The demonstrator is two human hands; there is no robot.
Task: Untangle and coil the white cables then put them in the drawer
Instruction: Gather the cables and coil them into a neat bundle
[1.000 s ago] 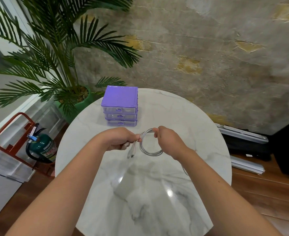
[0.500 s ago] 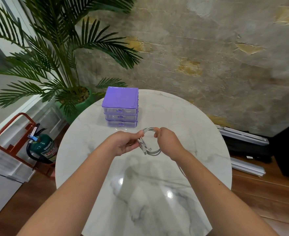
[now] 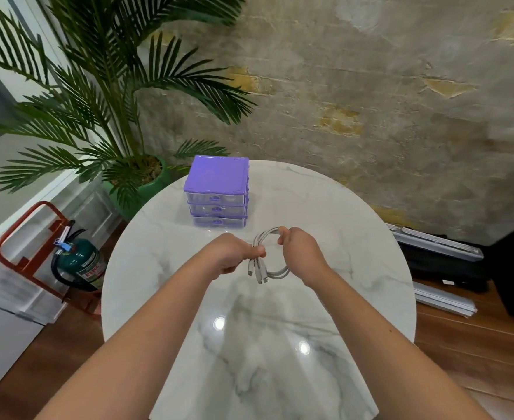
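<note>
A white cable (image 3: 268,234) is wound into a small loop and held above the round marble table (image 3: 325,207). My left hand (image 3: 234,253) pinches the loop's left side, and several connector ends hang down just below its fingers. My right hand (image 3: 299,248) grips the loop's upper right part. The purple drawer unit (image 3: 217,177) stands behind the hands near the table's far edge; all three of its clear drawers are closed.
A potted palm (image 3: 113,116) stands left of the table by the wall. A green fire extinguisher (image 3: 81,262) in a red stand sits on the floor at the left. Black and grey gear (image 3: 440,253) lies on the floor at the right.
The loose plug end that hung by my left hand has been gathered into the coil. The hands have closed in on each other, and the loop is tighter.
</note>
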